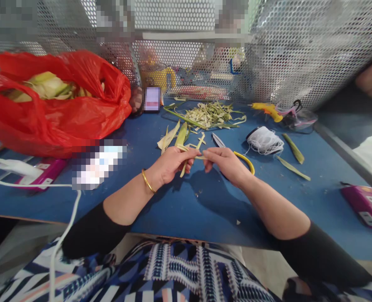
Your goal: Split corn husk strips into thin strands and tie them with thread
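Note:
My left hand point(175, 162), with a gold bangle at the wrist, pinches narrow pale-green corn husk strips point(201, 141) that cross between the fingers. Close on its right, my right hand point(225, 161) is closed on the end of a husk strip. Both hands are just above the blue table. Beyond the left fingers lie wider husk pieces point(182, 134). Scissors point(218, 140) with a yellow handle lie partly hidden under my right hand. A bundle of white thread point(265, 140) sits to the right of them.
A red plastic bag point(88, 113) of husks stands at the left. Husk scraps point(209, 114) are heaped by the perforated metal screen point(186, 54). Two husk strips point(293, 149) lie right. A white cable point(74, 214) crosses the left edge; a purple box point(365, 205) sits right.

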Tool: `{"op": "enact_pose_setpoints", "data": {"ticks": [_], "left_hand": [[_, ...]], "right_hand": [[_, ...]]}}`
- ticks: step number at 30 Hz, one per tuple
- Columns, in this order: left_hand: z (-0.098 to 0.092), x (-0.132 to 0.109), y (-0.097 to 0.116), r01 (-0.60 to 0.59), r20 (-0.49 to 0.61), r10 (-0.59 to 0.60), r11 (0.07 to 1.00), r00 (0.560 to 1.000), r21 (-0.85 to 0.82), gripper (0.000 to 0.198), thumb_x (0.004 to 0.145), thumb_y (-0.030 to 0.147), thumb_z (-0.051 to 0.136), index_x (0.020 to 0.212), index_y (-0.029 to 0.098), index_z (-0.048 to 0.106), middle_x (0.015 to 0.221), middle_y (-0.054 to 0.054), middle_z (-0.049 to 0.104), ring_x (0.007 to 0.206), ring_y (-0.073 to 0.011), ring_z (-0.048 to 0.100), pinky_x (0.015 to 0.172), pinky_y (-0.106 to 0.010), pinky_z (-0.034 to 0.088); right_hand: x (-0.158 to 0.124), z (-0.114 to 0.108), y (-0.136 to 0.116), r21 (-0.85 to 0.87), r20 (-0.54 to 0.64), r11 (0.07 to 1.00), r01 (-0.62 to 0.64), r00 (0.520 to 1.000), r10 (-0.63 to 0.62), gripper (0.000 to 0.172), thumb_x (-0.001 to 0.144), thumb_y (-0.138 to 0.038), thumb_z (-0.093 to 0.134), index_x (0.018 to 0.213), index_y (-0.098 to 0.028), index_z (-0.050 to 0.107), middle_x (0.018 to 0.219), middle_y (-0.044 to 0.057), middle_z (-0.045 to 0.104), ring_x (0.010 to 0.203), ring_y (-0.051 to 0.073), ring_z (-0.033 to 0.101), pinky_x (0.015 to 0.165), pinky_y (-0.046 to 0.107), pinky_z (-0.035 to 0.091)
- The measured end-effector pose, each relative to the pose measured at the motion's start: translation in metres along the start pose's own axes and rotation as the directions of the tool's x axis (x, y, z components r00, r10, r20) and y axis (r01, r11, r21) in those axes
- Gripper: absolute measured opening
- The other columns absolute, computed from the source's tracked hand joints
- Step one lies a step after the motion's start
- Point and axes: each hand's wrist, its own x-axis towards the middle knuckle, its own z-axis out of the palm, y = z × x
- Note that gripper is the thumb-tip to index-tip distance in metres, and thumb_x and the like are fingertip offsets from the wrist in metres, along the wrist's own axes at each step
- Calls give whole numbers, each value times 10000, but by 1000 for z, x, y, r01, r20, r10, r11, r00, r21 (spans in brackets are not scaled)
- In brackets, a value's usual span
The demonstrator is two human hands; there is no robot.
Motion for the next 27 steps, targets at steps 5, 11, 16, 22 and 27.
{"op": "enact_pose_setpoints", "data": {"ticks": [5, 11, 16, 22, 27], "left_hand": [[6, -4, -6, 47, 118, -51, 998, 992, 34, 351, 782, 444, 832, 620, 189, 652, 509, 21, 522, 448, -74, 453, 437, -213, 387], [12, -3, -14, 11, 93, -20, 995, 996, 97, 327, 769, 380, 807, 585, 182, 624, 444, 68, 412, 404, -53, 354, 426, -208, 310], [11, -4, -14, 15, 71, -26, 988, 997, 156, 404, 717, 350, 819, 495, 200, 517, 423, 67, 400, 401, -54, 349, 419, -215, 263], [11, -4, -20, -9, 109, -26, 952, 994, 306, 346, 731, 327, 801, 534, 190, 553, 424, 81, 385, 397, -48, 300, 421, -219, 195], [13, -7, -18, -3, 116, -37, 947, 993, 322, 313, 765, 421, 768, 603, 180, 652, 471, 46, 464, 443, -66, 354, 445, -225, 202]], "right_hand": [[4, 9, 7, 298, -129, 954, -30, 989, 71, 515, 631, -671, 820, 679, -200, 618, 574, -40, 552, 552, 103, 487, 551, 265, 393], [2, 19, 12, 277, -266, 959, 53, 964, 23, 505, 614, -647, 840, 619, -218, 574, 537, -42, 532, 527, 107, 478, 531, 269, 417], [6, 10, 19, 67, -342, 993, 98, 937, -70, 398, 751, -588, 739, 687, -223, 593, 578, -28, 552, 547, 124, 484, 548, 282, 416], [1, 2, 9, -336, -256, 917, 217, 915, -311, 167, 804, -363, 701, 788, -207, 757, 876, 60, 756, 798, 189, 649, 700, 314, 474], [-4, 11, 5, -89, -153, 994, 67, 985, -80, 218, 784, -379, 698, 664, -197, 683, 595, -6, 644, 528, 125, 529, 523, 268, 407]]}}
